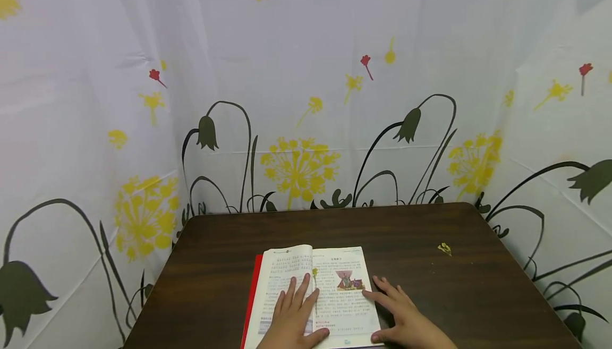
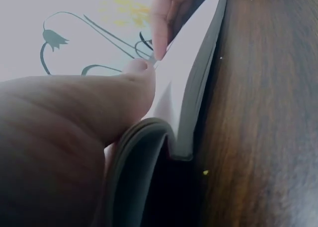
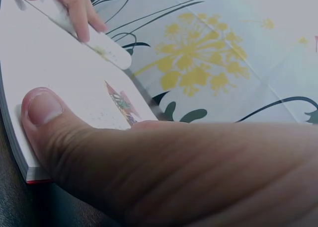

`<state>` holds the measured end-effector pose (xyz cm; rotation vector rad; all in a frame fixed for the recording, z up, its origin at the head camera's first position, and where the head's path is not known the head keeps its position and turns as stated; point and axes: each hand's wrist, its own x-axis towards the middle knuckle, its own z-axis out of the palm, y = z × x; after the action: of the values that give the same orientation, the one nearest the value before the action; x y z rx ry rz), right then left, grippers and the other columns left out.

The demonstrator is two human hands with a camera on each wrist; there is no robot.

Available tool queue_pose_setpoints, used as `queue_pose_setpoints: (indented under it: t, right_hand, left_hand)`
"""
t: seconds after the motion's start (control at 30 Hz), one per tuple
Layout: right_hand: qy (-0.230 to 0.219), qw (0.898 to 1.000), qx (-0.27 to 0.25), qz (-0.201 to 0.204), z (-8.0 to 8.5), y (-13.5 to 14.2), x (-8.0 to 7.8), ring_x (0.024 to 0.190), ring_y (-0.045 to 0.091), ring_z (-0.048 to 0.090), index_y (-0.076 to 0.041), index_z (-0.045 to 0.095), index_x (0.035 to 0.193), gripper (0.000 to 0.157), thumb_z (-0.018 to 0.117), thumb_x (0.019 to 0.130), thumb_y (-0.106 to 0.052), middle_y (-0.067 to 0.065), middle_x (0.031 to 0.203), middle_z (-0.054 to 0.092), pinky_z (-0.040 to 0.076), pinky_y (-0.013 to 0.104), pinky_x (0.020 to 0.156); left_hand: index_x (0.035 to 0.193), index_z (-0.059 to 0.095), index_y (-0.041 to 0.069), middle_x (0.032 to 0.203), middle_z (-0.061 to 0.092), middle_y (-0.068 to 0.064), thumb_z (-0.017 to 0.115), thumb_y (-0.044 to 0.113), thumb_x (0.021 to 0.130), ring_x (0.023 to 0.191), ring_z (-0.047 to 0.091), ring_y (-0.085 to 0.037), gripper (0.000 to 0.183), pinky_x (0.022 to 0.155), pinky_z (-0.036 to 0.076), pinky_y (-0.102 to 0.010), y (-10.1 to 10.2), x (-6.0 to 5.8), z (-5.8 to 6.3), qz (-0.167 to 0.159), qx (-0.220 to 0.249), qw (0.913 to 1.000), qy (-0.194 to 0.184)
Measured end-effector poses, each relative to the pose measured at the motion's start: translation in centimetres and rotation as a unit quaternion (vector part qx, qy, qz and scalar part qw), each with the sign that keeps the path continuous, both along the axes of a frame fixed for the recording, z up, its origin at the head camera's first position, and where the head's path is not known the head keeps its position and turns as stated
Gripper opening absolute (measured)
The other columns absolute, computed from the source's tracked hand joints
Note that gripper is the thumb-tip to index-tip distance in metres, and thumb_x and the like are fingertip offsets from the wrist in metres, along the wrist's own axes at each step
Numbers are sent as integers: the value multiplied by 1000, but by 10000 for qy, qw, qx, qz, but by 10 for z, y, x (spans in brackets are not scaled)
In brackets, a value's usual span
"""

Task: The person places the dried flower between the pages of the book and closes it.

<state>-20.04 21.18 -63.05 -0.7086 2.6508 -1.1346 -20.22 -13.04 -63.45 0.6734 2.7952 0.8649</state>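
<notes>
An open book [image 1: 341, 309] with printed text and a small coloured picture on its right page lies on the dark table. My left hand [image 1: 292, 317] rests on the left page with fingers spread, its thumb reaching across the spine onto the right page. Along the gutter, close to those fingertips, lies a thin-stemmed yellow flower [image 1: 315, 273]. My right hand [image 1: 404, 317] is at the book's right edge with fingers extended. Its thumb [image 3: 47, 113] rests on the lower page corner in the right wrist view. In the left wrist view, the left page block curves up beneath the left thumb [image 2: 134, 85].
A crumpled gold-yellow piece [image 1: 444, 248] lies on the wooden table [image 1: 478, 290], to the right beyond the right hand. A red cover edge [image 1: 252, 296] shows along the book's left side. White curtain [image 1: 306, 73] with printed flowers hangs behind and beside the table.
</notes>
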Motion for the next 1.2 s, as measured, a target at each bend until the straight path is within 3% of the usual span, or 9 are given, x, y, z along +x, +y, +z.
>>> queue_pose_setpoints:
  t: [0.23, 0.4, 0.47, 0.53, 0.63, 0.67, 0.83, 0.93, 1.2]
  right_hand:
    - [-459, 9986, -62, -267, 2, -4, 2, 166, 58, 11, -28, 53, 162, 95, 92, 79, -54, 19, 181, 24, 2, 80, 123]
    - [-292, 9991, -67, -303, 4, -5, 1, 165, 57, 15, -30, 54, 161, 94, 92, 79, -53, 19, 180, 27, 4, 79, 124]
    - [-140, 9993, -105, -321, 4, -5, 2, 164, 58, 18, -28, 55, 160, 92, 92, 79, -53, 20, 179, 29, 2, 67, 132]
    - [-28, 9993, -168, -325, 3, -5, 3, 163, 59, 20, -26, 57, 159, 92, 92, 79, -53, 22, 178, 32, -3, 45, 137]
    - [48, 9993, -179, -336, 1, -5, 4, 162, 60, 22, -25, 57, 159, 92, 91, 79, -54, 23, 177, 33, -5, 27, 134]
    - [9, 9992, -189, -356, 0, -5, 4, 163, 59, 22, -25, 57, 159, 91, 91, 79, -53, 22, 177, 33, -5, 27, 134]
    - [-111, 9986, -45, -519, -2, -6, 2, 165, 53, 23, -28, 58, 159, 87, 91, 82, -51, 18, 177, 36, 5, 61, 132]
    - [89, 9983, 118, -568, 0, -7, -1, 163, 54, 28, -26, 59, 158, 85, 91, 83, -50, 19, 174, 40, 15, 80, 124]
    - [126, 9974, 268, -651, 1, -10, -2, 161, 55, 31, -25, 61, 156, 84, 92, 82, -49, 20, 171, 44, 18, 85, 122]
  left_hand:
    - [169, 39, 12, 182, 7, -27, 85, 78, 74, 167, 8, -57, 125, 127, 19, -80, -6, 2, 9, -168, -58, 9998, -31]
    - [173, 30, 17, 184, 3, -23, 85, 83, 67, 168, 5, -56, 136, 128, 15, -80, -6, -1, 7, -156, -197, 9996, -86]
    - [173, 30, 18, 184, 3, -21, 85, 84, 67, 169, 5, -54, 136, 129, 14, -79, -6, -3, 3, -105, -210, 9997, -100]
    - [173, 32, 20, 185, 3, -19, 83, 85, 66, 169, 5, -52, 135, 130, 13, -78, -4, -4, 0, -44, -251, 9996, -102]
    - [170, 39, 22, 185, 6, -18, 85, 84, 65, 169, 6, -52, 130, 130, 14, -78, -3, -3, -3, 50, -242, 9996, -122]
    - [168, 41, 23, 185, 6, -18, 85, 84, 65, 169, 6, -52, 128, 131, 14, -77, -2, -3, -2, 85, -240, 9996, -130]
    - [166, 46, 20, 185, 7, -17, 87, 82, 67, 170, 8, -47, 124, 133, 17, -72, 3, -4, 1, 210, -154, 9996, -129]
    - [166, 46, 18, 185, 8, -15, 86, 83, 68, 171, 9, -45, 124, 133, 19, -70, 5, -5, 2, 264, -161, 9995, -109]
    - [166, 46, 16, 185, 11, -14, 83, 85, 68, 171, 10, -43, 125, 133, 18, -70, 6, -4, 1, 352, -192, 9991, -139]
